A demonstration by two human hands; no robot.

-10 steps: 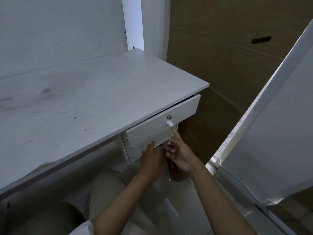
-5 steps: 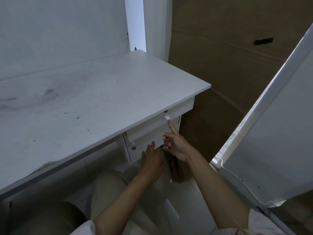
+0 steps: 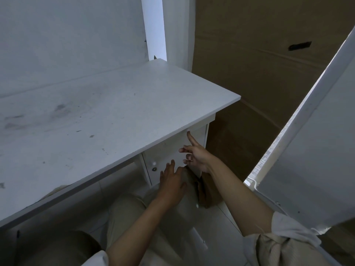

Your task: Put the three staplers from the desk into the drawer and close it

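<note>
The desk (image 3: 107, 112) top looks like matt white laminate, smudged and scuffed with grey marks toward the left. The drawer (image 3: 172, 150) front has the same flat white finish. The cardboard (image 3: 259, 73) at upper right is plain brown, dull, a bit creased.

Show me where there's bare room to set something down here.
The whole desk top is bare, from the back wall to the front edge and the right corner; only smudges mark it. Below that corner it is crowded: the right hand and left hand are at the drawer fronts.
</note>
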